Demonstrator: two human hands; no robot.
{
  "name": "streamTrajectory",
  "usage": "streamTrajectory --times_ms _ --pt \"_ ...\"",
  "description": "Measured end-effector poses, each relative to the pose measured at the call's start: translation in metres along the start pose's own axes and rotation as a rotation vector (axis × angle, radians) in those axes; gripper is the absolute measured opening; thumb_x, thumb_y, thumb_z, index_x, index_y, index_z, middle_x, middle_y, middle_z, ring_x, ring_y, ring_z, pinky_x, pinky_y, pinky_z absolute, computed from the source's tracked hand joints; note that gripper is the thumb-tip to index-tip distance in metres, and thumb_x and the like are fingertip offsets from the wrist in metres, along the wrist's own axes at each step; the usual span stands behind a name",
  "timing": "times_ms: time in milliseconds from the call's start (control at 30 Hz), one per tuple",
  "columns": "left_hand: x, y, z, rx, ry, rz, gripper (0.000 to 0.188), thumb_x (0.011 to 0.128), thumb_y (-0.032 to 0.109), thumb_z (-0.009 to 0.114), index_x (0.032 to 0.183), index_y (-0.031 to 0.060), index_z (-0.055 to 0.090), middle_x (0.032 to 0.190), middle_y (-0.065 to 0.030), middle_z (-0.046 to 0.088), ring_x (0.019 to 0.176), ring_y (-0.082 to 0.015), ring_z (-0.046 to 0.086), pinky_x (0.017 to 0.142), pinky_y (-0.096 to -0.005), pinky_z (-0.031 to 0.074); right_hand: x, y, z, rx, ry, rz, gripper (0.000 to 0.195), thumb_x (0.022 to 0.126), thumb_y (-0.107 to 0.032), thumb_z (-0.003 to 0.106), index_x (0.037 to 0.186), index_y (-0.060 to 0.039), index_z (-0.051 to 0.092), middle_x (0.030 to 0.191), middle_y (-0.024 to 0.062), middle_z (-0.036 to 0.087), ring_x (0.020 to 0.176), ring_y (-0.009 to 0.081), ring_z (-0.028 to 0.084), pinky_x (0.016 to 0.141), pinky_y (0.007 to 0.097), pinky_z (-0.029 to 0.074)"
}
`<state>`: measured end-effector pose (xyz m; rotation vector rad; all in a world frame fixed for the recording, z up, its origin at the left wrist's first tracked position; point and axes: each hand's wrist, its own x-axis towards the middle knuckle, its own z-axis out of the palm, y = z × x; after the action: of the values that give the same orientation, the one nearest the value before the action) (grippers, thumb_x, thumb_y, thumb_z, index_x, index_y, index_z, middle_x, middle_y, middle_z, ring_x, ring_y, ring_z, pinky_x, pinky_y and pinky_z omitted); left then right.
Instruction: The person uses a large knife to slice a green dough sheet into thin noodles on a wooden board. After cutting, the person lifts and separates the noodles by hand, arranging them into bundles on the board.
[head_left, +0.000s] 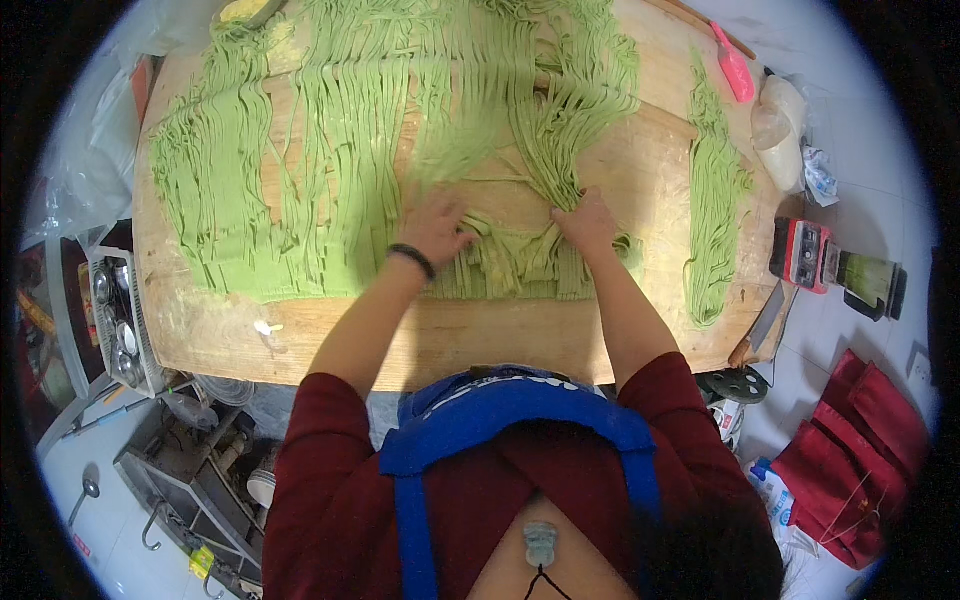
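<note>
Long green noodles (345, 172) cover much of the floured wooden board in front of me, spread in parallel strands. My right hand (589, 221) is closed around the near end of a gathered bundle of green noodles (551, 161), whose strands fan out away from me. To its left, my left hand (439, 225) lies over the noodle strands, a dark band at its wrist. Motion blurs its fingers and the noodles just beyond them, so its grip is unclear. Between and below both hands lie folded noodle ends (517, 259).
A separate noodle bundle (712, 217) lies at the board's right. Beyond it are a cleaver (761, 322), a red-based blender (806, 255), a flour bag (780, 131) and a pink scoop (735, 71). A white basket of metal containers (124, 322) stands left of the wooden board (510, 337).
</note>
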<state>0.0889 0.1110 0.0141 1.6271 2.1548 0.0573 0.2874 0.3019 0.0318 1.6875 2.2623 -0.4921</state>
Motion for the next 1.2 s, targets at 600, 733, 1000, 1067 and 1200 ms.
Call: streamTrajectory --times_ms 600,733,1000,1067,1200 --pt "-0.134 -0.040 0.009 -0.202 0.559 -0.207 0.033 0.087 0.026 0.062 0.118 0.0144 0.059 0.130 -0.0082 0.052 0.126 -0.0282 0.044 0.109 -0.0572 0.021 -0.168 0.044 -0.276 1.254 0.211 -0.711 0.029 0.083 -0.011 0.068 0.106 0.0018 0.056 0.081 0.0058 0.062 0.070 0.0137 0.059 0.081 0.0358 0.052" --pt "-0.142 -0.033 0.006 -0.228 0.590 -0.133 0.032 0.086 0.023 0.061 0.117 0.0150 0.060 0.131 -0.0088 0.053 0.124 -0.0283 0.046 0.110 -0.0569 0.020 -0.168 0.077 -0.243 0.657 0.361 -0.358 0.046 0.079 -0.013 0.074 0.118 0.0052 0.055 0.103 0.0088 0.066 0.090 0.0173 0.061 0.087 0.0282 0.045" --pt "-0.166 -0.035 -0.013 -0.230 0.631 -0.192 0.033 0.082 0.015 0.065 0.115 0.0144 0.062 0.128 -0.0086 0.056 0.120 -0.0280 0.049 0.108 -0.0519 0.028 -0.220 0.079 -0.338 1.006 0.417 -0.429 0.026 0.080 -0.003 0.052 0.105 0.0005 0.061 0.095 0.0066 0.065 0.078 0.0135 0.062 0.069 0.0256 0.049" --pt "-0.155 -0.020 -0.020 -0.339 0.704 -0.098 0.032 0.081 0.012 0.066 0.112 0.0125 0.063 0.126 -0.0110 0.057 0.118 -0.0299 0.051 0.105 -0.0476 0.034 -0.221 0.082 -0.331 1.137 0.374 -0.283 0.033 0.080 -0.005 0.053 0.112 0.0008 0.058 0.105 0.0095 0.063 0.088 0.0174 0.062 0.080 0.0320 0.051" --pt "-0.137 0.044 -0.062 -0.464 0.792 0.113 0.030 0.080 0.006 0.067 0.109 0.0063 0.064 0.121 -0.0168 0.060 0.113 -0.0350 0.055 0.097 -0.0411 0.043 -0.203 0.127 -0.322 0.762 0.180 -0.446 0.042 0.078 -0.002 0.059 0.119 -0.0025 0.056 0.098 0.0063 0.063 0.084 0.0141 0.060 0.080 0.0281 0.049"
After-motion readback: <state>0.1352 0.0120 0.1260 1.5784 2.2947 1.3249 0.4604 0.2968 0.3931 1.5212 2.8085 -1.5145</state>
